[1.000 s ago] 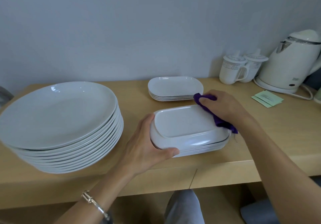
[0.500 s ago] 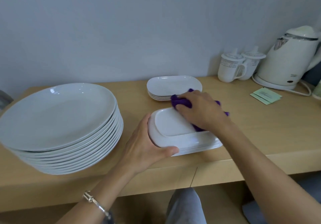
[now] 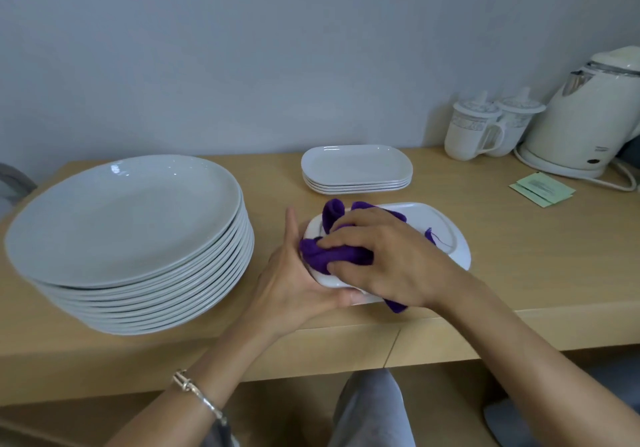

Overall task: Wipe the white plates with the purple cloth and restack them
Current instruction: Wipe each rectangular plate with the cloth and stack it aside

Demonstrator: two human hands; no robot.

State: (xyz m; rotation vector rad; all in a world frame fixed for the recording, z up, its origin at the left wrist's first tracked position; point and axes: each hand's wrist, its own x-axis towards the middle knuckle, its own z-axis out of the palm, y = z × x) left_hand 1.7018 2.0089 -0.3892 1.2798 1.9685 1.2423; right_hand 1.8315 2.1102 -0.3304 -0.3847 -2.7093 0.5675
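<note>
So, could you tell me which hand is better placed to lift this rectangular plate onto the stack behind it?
Probably the left hand: it grips the rectangular plate at its near-left end, with the stack directly behind. The right hand is bunched round the purple cloth.

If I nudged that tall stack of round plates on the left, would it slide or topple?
Probably heavy: the round plate stack holds roughly ten plates, so it should resist a light nudge. Their glossy surfaces look slippery, so the upper plates might slide rather than the whole stack tipping.

no text can be read — marks on kettle (image 3: 585, 127) and green packets (image 3: 542, 189) blurred.
</note>
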